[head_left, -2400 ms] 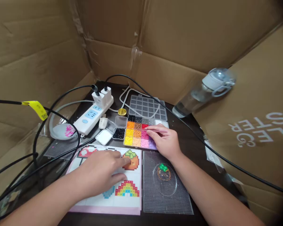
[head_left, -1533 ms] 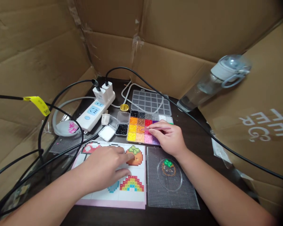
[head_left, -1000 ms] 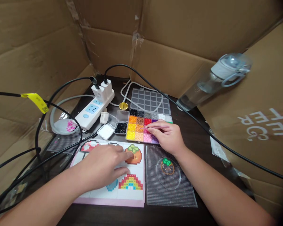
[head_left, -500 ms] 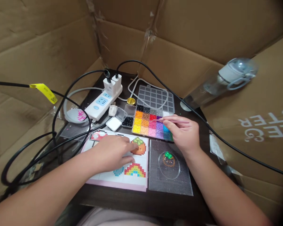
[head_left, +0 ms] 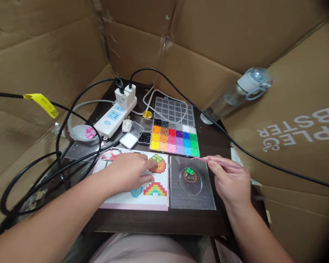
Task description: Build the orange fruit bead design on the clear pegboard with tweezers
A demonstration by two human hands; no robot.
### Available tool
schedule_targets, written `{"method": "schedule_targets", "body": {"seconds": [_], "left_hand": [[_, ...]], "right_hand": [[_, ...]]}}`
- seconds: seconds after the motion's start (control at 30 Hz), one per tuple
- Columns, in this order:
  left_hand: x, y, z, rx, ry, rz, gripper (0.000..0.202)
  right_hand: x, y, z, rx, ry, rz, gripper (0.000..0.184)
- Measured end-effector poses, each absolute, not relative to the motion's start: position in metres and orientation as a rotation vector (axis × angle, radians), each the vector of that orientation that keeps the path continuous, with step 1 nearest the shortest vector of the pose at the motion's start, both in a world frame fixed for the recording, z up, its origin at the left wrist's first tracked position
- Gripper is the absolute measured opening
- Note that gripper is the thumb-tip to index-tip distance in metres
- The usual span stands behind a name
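My left hand (head_left: 128, 174) lies flat on a pattern sheet (head_left: 156, 197), its index finger pointing at the orange fruit picture (head_left: 159, 164). My right hand (head_left: 231, 179) is closed on pink tweezers (head_left: 205, 159), held just right of the clear pegboard (head_left: 181, 197). The tweezer tip hovers over the pegboard's upper right edge, near a small bead figure (head_left: 190, 174) with a green top. Behind the pegboard sits an open bead box (head_left: 175, 140) with many coloured compartments, and its clear lid (head_left: 174, 111) lies flat behind it.
A white power strip (head_left: 115, 115) with two plugs and black cables (head_left: 79, 109) fills the left back. Two small bead pots (head_left: 138, 136), a gold cap (head_left: 147, 114) and a tilted water bottle (head_left: 235, 95) stand nearby. Cardboard walls (head_left: 208, 44) surround the small dark table (head_left: 159, 221).
My right hand has drawn the tweezers back from the bead box to the pegboard's right edge. The left hand has stayed on the sheet. The camera has shifted back.
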State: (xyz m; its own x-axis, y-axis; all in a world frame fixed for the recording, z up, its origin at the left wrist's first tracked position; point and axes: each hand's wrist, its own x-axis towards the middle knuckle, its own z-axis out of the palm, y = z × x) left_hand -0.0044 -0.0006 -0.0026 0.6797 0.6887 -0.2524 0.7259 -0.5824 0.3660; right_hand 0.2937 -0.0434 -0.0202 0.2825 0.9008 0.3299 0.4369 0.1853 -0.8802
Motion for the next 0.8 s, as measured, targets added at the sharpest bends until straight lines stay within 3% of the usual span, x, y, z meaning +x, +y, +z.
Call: {"method": "schedule_targets", "body": {"seconds": [0.23, 0.8], "left_hand": [[-0.005, 0.002, -0.011, 2.474, 1.116, -0.113, 0.039], [-0.005, 0.003, -0.014, 2.483, 1.123, -0.136, 0.042]], "right_hand": [[0.303, -0.093, -0.04, -1.52, -1.26, 0.428, 0.006], [0.298, -0.092, -0.04, -1.545, -1.267, 0.391, 0.009]]}}
